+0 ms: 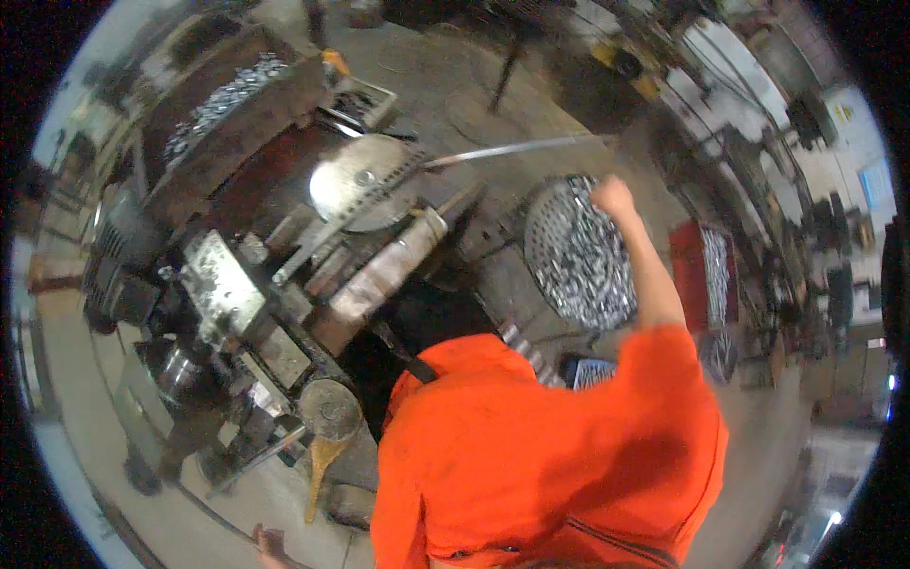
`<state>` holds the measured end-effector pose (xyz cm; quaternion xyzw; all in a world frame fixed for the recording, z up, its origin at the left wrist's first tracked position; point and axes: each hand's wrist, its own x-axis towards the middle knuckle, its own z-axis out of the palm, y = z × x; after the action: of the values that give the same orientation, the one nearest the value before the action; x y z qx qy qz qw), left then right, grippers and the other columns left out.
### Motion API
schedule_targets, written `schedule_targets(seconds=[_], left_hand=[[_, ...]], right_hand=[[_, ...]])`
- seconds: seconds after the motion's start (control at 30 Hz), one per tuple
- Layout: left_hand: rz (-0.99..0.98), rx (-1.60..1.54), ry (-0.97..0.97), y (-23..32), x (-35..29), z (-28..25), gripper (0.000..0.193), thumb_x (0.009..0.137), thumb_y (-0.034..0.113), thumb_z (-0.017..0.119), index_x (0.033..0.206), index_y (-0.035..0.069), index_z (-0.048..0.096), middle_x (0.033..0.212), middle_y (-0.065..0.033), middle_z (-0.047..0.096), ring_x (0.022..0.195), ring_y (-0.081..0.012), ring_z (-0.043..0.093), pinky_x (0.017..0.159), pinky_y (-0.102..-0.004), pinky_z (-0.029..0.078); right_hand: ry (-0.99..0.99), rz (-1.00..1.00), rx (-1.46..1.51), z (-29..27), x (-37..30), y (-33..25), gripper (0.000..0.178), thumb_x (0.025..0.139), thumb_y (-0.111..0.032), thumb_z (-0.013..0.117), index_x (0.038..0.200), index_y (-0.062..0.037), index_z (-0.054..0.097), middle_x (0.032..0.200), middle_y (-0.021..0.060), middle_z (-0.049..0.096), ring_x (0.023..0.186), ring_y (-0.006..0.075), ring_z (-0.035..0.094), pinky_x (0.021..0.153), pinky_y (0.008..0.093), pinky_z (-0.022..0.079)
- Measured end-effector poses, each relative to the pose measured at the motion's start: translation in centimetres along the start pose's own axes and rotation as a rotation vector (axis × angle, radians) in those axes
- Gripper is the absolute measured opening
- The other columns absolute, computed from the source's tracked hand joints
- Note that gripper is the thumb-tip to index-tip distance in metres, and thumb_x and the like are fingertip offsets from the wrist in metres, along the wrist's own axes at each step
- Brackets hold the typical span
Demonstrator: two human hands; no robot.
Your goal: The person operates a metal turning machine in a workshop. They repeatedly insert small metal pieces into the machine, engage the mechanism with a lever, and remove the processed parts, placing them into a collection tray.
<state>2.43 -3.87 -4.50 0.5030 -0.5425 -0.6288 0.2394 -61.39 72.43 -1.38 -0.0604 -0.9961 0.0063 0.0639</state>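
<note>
The right hand (614,197) is at the far right edge of a perforated basin (540,232), its arm stretched out from an orange sleeve (664,370). Its fingers look curled, but whether they grip the rim, a piece or nothing cannot be told. Shiny metal pieces (592,270) are heaped in the basin, just left of the hand and back toward the body.

To the right of this hand and nearer the body, a red bin (690,275) holds more shiny pieces. Well back toward the body is a small blue tray (592,373). Left of the hand and a little beyond it, a long rod (512,150) reaches toward a round metal disc (336,185); a perforated strip (332,223) crosses the disc. Farther left is a trough (294,95) of metal pieces.

The left hand (272,545) is low and well apart from the basin, beside a thin dark rod; its grip cannot be made out. Ahead and to its right is a round pan (329,406) with a tan handle (318,474).
</note>
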Motion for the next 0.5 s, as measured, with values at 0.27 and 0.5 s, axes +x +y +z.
schedule_targets(seconds=[0.27,0.5], left_hand=[[0.053,0.163,0.167,3.9,-0.6,5.4,0.025,0.078,0.017,0.062,0.091,-0.002,0.054,0.067,-0.0101,0.057,0.053,-0.0196,0.057,0.052,-0.0343,0.051],[0.051,0.026,0.134,5.9,-3.4,7.6,0.026,0.076,0.016,0.065,0.090,-0.002,0.052,0.066,-0.0100,0.056,0.055,-0.0208,0.057,0.049,-0.0338,0.048]], right_hand=[[-0.610,-0.229,-0.510,8.0,-6.2,0.7,0.041,0.069,-0.043,0.061,0.094,-0.0115,0.068,0.100,0.0093,0.065,0.092,0.0261,0.062,0.078,0.0392,0.047],[-0.654,-0.180,-0.413,9.1,-4.1,-3.8,0.039,0.070,-0.040,0.061,0.094,-0.0096,0.068,0.105,0.0121,0.063,0.100,0.0289,0.059,0.084,0.0365,0.047]])
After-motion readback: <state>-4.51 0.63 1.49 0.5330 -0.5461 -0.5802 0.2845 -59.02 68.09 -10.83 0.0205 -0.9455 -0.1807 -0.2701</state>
